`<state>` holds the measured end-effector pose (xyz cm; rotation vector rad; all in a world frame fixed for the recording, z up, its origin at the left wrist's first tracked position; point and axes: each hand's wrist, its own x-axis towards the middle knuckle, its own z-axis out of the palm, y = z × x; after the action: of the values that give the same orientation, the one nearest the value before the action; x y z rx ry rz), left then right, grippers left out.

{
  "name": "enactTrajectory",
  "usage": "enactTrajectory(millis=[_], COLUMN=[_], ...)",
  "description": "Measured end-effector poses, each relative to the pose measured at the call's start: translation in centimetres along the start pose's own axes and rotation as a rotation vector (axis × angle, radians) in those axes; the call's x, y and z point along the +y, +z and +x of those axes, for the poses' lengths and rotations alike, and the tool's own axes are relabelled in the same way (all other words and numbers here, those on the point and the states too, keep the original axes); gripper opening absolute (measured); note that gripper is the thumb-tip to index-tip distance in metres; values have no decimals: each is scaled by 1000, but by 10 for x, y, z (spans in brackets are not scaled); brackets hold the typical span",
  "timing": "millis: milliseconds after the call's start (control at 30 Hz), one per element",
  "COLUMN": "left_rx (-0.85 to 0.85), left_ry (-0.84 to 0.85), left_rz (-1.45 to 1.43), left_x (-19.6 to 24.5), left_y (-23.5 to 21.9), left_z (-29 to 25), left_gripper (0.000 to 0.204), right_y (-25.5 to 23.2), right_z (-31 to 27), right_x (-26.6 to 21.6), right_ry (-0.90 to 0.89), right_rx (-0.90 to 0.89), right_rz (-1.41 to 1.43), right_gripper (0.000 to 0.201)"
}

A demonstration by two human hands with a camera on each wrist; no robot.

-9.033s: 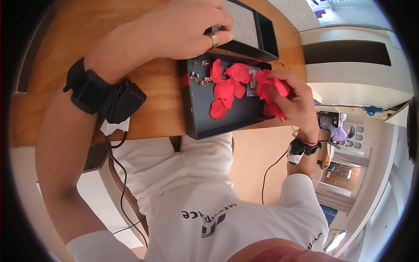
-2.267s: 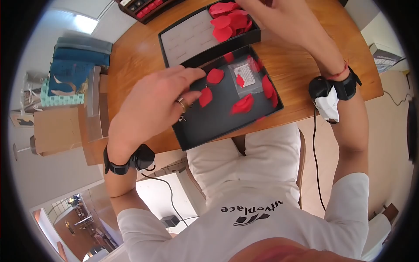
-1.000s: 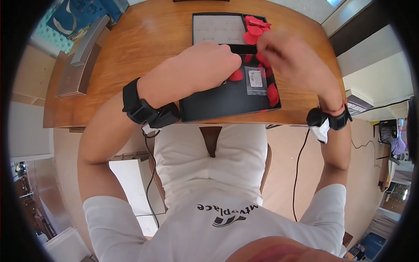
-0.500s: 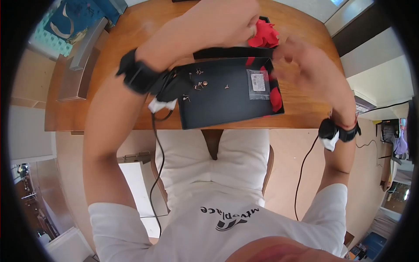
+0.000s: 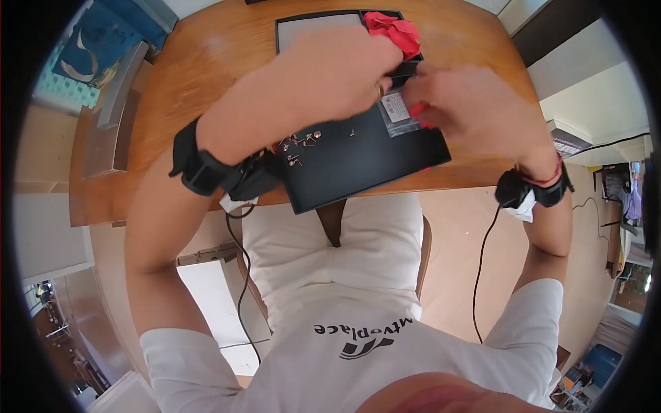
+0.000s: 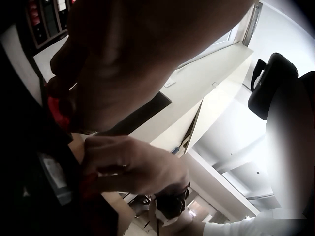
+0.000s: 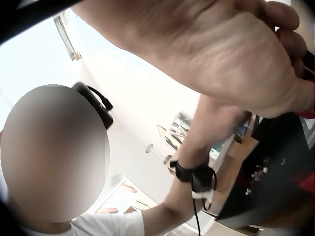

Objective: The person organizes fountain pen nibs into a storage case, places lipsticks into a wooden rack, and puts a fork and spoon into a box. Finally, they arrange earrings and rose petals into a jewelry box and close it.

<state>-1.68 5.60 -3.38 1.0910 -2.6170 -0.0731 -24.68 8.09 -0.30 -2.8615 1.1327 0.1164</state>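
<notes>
My left hand (image 5: 323, 72), wearing a ring, reaches over the box with a grey ring insert (image 5: 320, 24). Its bent fingers are beside the red petals (image 5: 394, 33) heaped in that box's end compartment; I cannot tell whether they hold one. At the right end of the nearer shallow black box (image 5: 365, 175), my right hand (image 5: 468, 107) pinches red petals (image 5: 422, 115). A small clear bag with a white label (image 5: 396, 108) lies in the shallow box by the fingertips. Several small metal earrings (image 5: 297, 141) are scattered at its left end.
Both boxes stand on a wooden table (image 5: 179, 138), the shallow one at the front edge. Grey-brown boxes (image 5: 113, 124) and a blue bag (image 5: 110, 41) are at the left. Cables run from both wrist cameras, and a white shelf unit (image 5: 585, 89) is at the right.
The loose petals in the shallow box's middle and right end have been picked up. My left hand swung from that box to the insert box; my right hand dipped to the shallow box's end.
</notes>
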Motion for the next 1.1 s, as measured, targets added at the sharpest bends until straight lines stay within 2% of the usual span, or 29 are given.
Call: enactTrajectory(millis=[33,100,133,167,200,233,267,333,400,467,500,567,600,667,733,900,967,1033,1100], left_rx=[-118,-111,-106,-100,-167,-232,-225,-278,-305,-328,-352,-383,-329,-281,-62,-50,-128,-108,-95], left_ry=[-28,-2,28,32,18,6,18,4,0,-28,-41,-60,-53,-37,-8,-120,-165,-131,-101], left_rz=[23,-18,-54,-55,-19,20,24,48,50,53,39,19,26,30,-76,-133,-93,-90,-88], left_x=[7,12,14,16,20,25,26,30,33,30,29,27,24,18,9,0,2,0,-1], left_y=[-6,6,11,16,16,16,17,19,13,5,4,4,4,2,-8,-32,-34,-25,-20], left_z=[-4,-10,-11,-11,-9,-7,-7,-9,-15,-22,-27,-38,-43,-48,-54,-64,-74,-84,-90], left_gripper=[25,27,29,29,32,35,35,38,38,39,38,38,38,39,39,32,31,32,34], right_y=[-8,-15,-18,-22,-28,-20,-14,-11,-4,5,6,7,15,33,35,42,49,45,32], right_z=[-1,1,5,10,15,28,35,52,46,48,46,32,28,16,11,18,22,21,18], right_x=[6,22,26,28,31,45,56,48,40,41,37,26,23,21,10,4,7,12,15], right_ry=[2,51,53,149,248,99,107,235,217,182,173,193,192,6,21,115,64,14,-35], right_rx=[83,208,207,255,306,463,470,564,606,639,635,315,312,260,288,176,189,207,277], right_rz=[50,164,159,227,293,277,267,163,217,95,101,91,95,-80,-81,-149,-163,-186,26], right_gripper=[12,12,12,13,17,22,22,20,19,21,21,19,19,13,13,10,9,9,10])
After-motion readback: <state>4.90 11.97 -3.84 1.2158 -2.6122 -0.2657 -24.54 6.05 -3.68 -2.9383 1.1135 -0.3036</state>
